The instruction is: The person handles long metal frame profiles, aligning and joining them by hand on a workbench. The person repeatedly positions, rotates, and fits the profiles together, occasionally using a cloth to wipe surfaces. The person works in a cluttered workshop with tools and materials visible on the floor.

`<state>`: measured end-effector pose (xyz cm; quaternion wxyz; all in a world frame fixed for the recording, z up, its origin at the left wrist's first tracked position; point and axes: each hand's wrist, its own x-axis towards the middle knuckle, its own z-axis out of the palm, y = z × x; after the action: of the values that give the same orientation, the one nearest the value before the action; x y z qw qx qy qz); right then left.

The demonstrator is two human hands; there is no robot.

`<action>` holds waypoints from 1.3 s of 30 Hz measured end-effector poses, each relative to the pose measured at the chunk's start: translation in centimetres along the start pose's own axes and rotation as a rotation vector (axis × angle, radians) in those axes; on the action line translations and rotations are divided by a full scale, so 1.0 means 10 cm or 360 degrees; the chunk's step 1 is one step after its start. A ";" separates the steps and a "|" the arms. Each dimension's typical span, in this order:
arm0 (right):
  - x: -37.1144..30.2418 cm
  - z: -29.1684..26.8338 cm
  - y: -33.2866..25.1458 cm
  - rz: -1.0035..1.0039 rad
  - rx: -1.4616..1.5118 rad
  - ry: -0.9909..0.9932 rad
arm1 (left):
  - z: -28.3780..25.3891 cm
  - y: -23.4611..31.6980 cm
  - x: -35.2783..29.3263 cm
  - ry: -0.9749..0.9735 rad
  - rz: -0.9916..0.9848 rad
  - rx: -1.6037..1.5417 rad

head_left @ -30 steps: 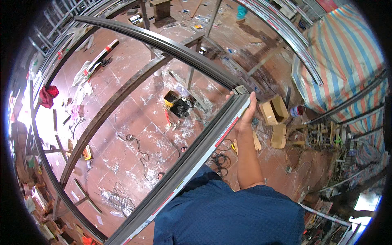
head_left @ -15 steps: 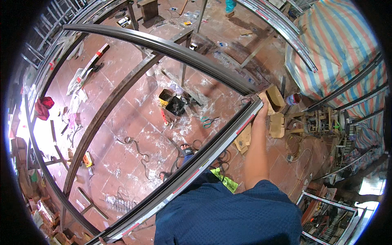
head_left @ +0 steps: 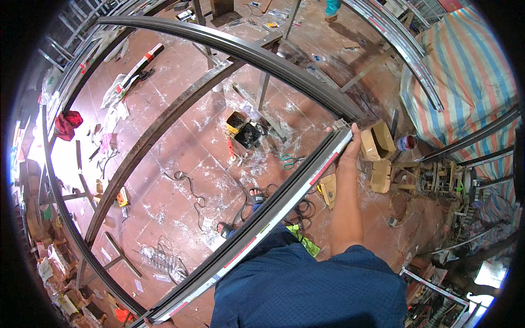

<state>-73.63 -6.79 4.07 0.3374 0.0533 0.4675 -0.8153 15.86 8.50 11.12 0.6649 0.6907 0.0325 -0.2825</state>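
Observation:
A large dark metal frame (head_left: pixel 262 211), like a door or window frame, is held in front of my body. Its near rail carries a silvery strip with red and white tape. At the rail's right corner my right hand (head_left: pixel 350 148) is closed around the end, thumb on top. My left hand (head_left: pixel 159 324) grips the rail's lower left corner; only part of it shows at the bottom edge. The frame's far rail (head_left: pixel 219 41) runs across above a brown metal bar (head_left: pixel 158 131), which appears to belong to a stand; whether they touch I cannot tell.
On the tiled floor lie an open black and yellow case (head_left: pixel 249 135), green-handled scissors (head_left: pixel 286 161) and loose cables (head_left: pixel 194 197). To the right are an open cardboard box (head_left: pixel 378 141), a paint bucket (head_left: pixel 406 143) and a striped tarp (head_left: pixel 459 71). Another person's foot (head_left: pixel 331 18) shows at the top.
My view has shifted, so the floor and its objects sit further right in the picture. Both hands keep their grip on the frame, and slightly more of the left hand shows.

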 end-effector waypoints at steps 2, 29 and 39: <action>-0.09 0.19 0.03 0.0052 -0.0070 -0.0073 | -0.22 0.02 0.01 -0.0004 0.0015 -0.0016; 0.07 -0.34 -0.06 0.0027 -0.0627 0.0185 | -0.05 0.19 0.48 -0.0037 0.0098 -0.0475; -0.86 -0.24 0.92 0.0082 -0.0385 -0.0187 | -0.64 0.97 1.84 -0.0160 0.0132 -0.0463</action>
<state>-62.05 -3.68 -0.47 0.3890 -0.0235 0.5402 -0.7458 37.57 7.27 11.62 0.7698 0.5729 0.0112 -0.2812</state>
